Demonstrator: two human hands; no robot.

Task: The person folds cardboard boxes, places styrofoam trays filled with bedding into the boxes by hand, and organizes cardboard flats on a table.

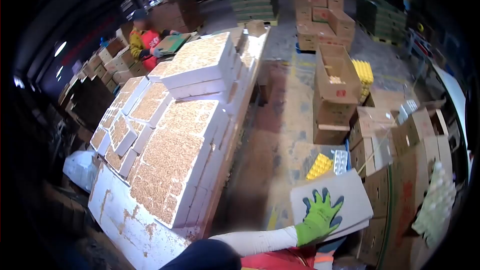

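My left hand (320, 216), in a green glove with dark fingertips, lies flat with its fingers spread on a small stack of pale grey flat sheets (306, 187). The left arm, in a white sleeve, reaches across my body from the left. My right hand does not show; an orange and white patch at the bottom edge may be part of clothing. Just beyond the sheets are a yellow egg tray (320, 166) and a white tray (340, 162). To their right stand brown cardboard cartons (377, 195).
On the left, a long table (117, 215) bears white foam boxes (187, 200) filled with tan grainy material. A person (145, 42) in a red apron handles a green-topped board (172, 44) behind them. An open tall carton (336, 87) and yellow trays (363, 75) stand ahead.
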